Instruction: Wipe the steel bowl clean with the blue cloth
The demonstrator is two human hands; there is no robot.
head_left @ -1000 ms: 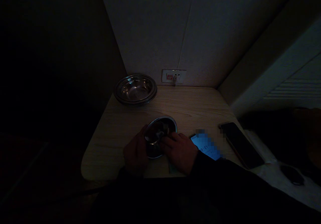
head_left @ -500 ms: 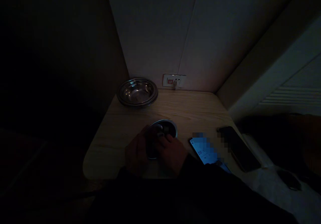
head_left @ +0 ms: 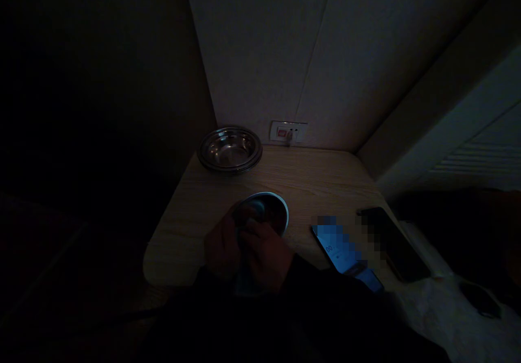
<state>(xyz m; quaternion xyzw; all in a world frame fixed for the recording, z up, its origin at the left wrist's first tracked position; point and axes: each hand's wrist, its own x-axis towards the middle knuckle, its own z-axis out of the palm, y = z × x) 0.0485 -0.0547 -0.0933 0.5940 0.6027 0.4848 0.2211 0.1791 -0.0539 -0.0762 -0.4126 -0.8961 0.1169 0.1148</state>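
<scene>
In dim light, a round metal bowl [head_left: 284, 207] stands at the near part of a small wooden table, its rim catching bluish light. My left hand [head_left: 222, 248] is wrapped round the bowl's left side. My right hand [head_left: 264, 252] reaches over the near rim with its fingers curled together inside the bowl. Darkness and blur hide what, if anything, those fingers pinch. A bluish patch shows below the hands, too dim to identify.
Nested metal bowls [head_left: 230, 151] sit at the table's [head_left: 317, 170] back left, by a wall socket [head_left: 288, 132]. To the right lie a lit phone [head_left: 342, 252] and a dark phone [head_left: 396, 246]. A dark oval object [head_left: 480, 299] rests on white fabric [head_left: 439, 319].
The view has shifted, so the table and its things appear slightly further right. My right hand has drawn back a little toward the bowl's near rim; my left stays at its side.
</scene>
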